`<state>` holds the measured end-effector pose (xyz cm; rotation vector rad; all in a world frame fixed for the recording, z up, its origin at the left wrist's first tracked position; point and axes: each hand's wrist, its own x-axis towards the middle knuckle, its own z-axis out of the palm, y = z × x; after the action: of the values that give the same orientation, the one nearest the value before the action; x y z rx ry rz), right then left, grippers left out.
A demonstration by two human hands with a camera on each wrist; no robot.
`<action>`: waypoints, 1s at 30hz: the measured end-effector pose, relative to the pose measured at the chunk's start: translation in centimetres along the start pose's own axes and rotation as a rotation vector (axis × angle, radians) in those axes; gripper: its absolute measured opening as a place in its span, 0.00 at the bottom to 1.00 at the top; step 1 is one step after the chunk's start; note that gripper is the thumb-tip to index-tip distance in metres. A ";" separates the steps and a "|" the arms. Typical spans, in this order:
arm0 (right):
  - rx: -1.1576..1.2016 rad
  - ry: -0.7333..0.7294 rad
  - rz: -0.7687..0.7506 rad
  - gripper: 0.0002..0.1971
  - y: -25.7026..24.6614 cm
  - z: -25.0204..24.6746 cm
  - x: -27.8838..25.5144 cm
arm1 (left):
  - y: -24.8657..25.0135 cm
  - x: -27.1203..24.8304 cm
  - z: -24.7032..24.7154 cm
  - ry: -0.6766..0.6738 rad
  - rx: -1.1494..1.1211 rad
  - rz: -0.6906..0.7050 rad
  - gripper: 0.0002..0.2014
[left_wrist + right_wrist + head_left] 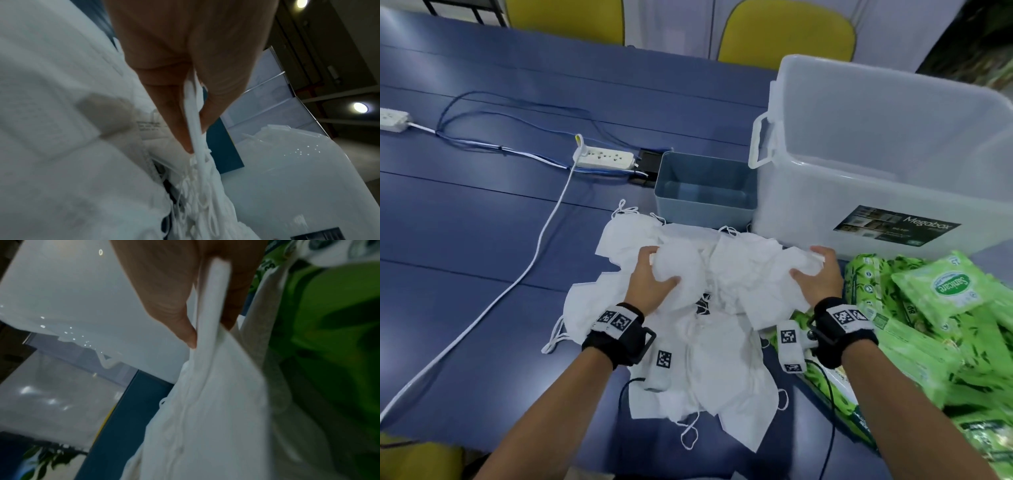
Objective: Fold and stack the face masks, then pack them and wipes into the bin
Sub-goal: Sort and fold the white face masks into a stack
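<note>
Both gripping white face masks (pixel 709 294): left hand (pixel 650 281), right hand (pixel 820 274). Up close only: ear loops (pixel 193 116) pinched left, folded edge (pixel 216 305) right. Overhead only: bin (pixel 893 154) beyond right hand.

bare forearms; black wrist straps (pixel 616 337) bearing white square-patterned marker tags.

Both forearms are extended forward; the left hand (pixel 654 279) and the right hand (pixel 822 274) are apparently curled, pinching white masks (pixel 722 308).
</note>
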<state>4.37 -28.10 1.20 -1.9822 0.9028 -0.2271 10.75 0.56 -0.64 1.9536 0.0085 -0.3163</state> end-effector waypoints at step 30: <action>0.735 0.012 0.304 0.28 -1.8 1.5 -6.1 | 1.6 -1.4 -0.7 -0.167 -0.401 0.127 0.29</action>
<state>1.66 -22.42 2.96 -1.1556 0.9422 -0.3381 9.76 0.81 1.37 1.5188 -0.1491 -0.3626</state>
